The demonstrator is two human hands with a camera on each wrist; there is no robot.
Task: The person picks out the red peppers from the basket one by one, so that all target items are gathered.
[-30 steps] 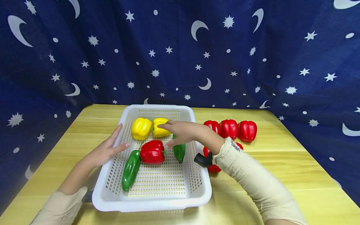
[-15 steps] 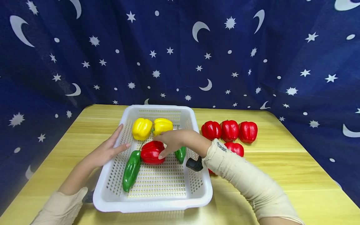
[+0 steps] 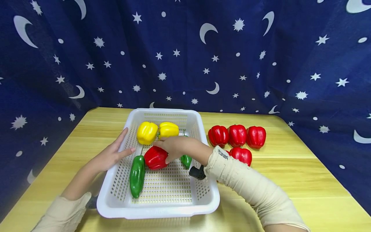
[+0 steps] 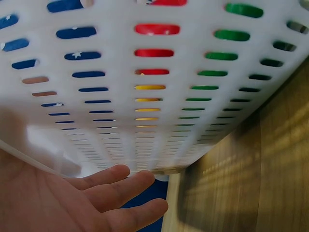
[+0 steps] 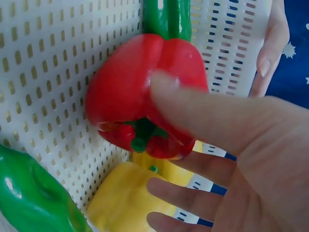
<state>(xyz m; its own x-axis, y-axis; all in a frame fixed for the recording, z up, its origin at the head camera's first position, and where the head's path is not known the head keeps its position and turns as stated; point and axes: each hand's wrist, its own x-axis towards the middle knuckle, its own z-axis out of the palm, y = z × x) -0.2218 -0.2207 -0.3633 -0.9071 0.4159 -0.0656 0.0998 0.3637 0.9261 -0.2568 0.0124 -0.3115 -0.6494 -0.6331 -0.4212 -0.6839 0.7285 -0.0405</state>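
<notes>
My right hand (image 3: 177, 147) reaches into the white plastic basket (image 3: 157, 211) and grips a red bell pepper (image 3: 155, 158). In the right wrist view its thumb lies across that pepper (image 5: 125, 87), with other fingers behind it. At the basket's left rim rests my left hand (image 3: 108, 158), thumb over the edge; the left wrist view shows its fingers (image 4: 118, 193) extended along the outer wall. Left of the held pepper lies a long green pepper (image 3: 137, 177). Two yellow bell peppers (image 3: 147, 132) sit farther back. Another green pepper (image 3: 186, 161) is partly hidden under my right hand.
Right of the basket, several red bell peppers (image 3: 237, 135) lie on the wooden table (image 3: 290, 174); my right forearm partly covers some. A dark blue curtain (image 3: 174, 71) with moons and stars hangs behind the table.
My right hand has come down and leftward onto the red bell pepper and taken hold of it. The pepper has tilted, and the left green pepper has turned more upright in view. My left hand stays put.
</notes>
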